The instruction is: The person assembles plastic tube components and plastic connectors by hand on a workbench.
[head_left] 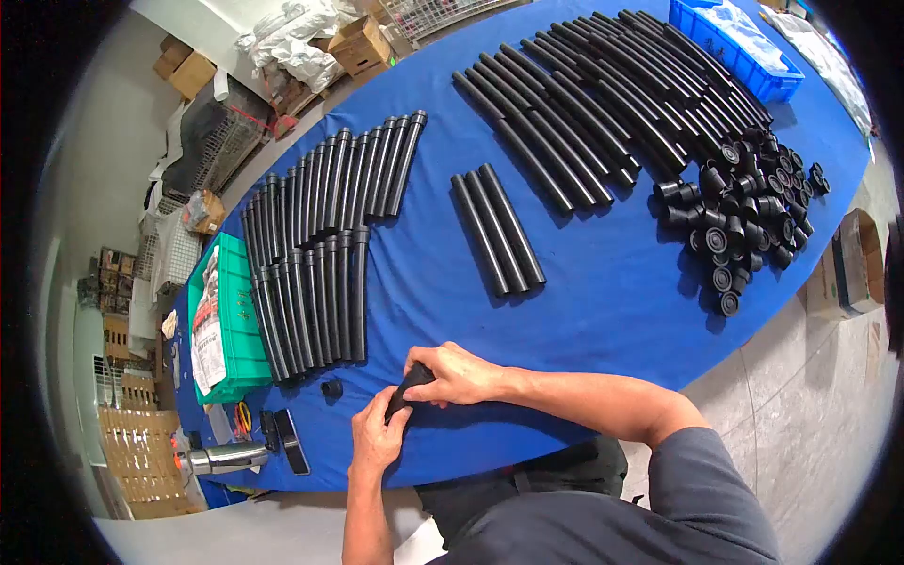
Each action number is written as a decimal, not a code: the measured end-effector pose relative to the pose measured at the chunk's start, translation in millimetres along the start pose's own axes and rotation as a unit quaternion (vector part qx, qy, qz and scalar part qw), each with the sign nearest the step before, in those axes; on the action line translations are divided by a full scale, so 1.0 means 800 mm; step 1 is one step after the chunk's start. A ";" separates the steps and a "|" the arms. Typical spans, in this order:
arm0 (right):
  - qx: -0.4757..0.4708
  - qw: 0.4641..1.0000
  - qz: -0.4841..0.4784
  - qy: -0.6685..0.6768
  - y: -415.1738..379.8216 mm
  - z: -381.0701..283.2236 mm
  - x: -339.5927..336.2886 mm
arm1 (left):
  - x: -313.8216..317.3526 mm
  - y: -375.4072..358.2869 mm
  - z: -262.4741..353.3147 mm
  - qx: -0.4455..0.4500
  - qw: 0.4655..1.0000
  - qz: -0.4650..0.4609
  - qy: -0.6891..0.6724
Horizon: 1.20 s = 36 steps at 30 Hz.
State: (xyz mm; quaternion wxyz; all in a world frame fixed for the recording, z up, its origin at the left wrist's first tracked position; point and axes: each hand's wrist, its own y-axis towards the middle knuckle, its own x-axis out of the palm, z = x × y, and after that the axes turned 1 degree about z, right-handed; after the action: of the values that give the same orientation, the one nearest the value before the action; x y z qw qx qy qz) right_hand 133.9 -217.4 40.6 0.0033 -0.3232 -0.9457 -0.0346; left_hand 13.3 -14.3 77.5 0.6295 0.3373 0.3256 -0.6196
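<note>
Near the front edge of the blue-covered table, both my hands are closed around a short-looking black tube (411, 384), mostly covered by my fingers. My left hand (379, 433) grips its lower end, while my right hand (454, 375) wraps the upper end. A single black cap (331, 387) lies on the cloth to the left of my hands. Beyond them, three plain black tubes (497, 231) rest side by side. Tubes with caps on their ends (315, 254) lie in two rows at the left.
Many plain tubes (584, 94) cover the far right, beside a pile of black caps (744, 202). A blue bin (734, 47) stands behind them. At the left are a green crate (247, 325), a phone (292, 441), scissors (244, 419) and a metallic cylinder (226, 459).
</note>
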 end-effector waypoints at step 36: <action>0.028 1.000 -0.008 -0.009 -0.007 -0.006 0.013 | 0.043 -0.075 0.021 -0.242 0.502 0.040 -0.830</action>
State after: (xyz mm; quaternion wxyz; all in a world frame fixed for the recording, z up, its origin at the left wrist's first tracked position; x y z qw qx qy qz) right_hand 122.0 -215.5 45.1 0.0037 -0.3162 -0.9487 -0.0049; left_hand -46.3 -47.6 57.4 0.6923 -0.4838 -0.2225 -0.4870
